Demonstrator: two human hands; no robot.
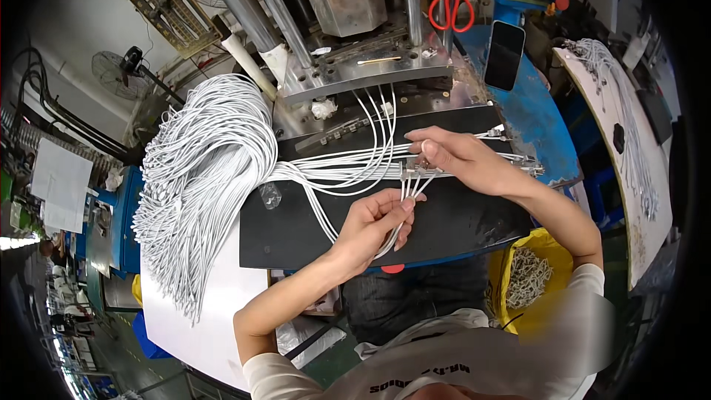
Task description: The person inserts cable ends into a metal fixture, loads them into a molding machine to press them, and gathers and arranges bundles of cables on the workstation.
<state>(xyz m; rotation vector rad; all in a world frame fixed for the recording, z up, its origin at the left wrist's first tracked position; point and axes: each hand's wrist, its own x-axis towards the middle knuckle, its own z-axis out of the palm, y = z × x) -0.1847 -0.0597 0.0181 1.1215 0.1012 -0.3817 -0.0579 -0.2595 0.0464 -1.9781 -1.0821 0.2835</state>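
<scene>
Fingers of the left hand (376, 224) are closed, pinching slim white round cables (409, 187) above the flat black mat (289, 233); the right hand (461, 157), half-curled, meets their small silvery connectors (416, 170), its grip unclear.
</scene>
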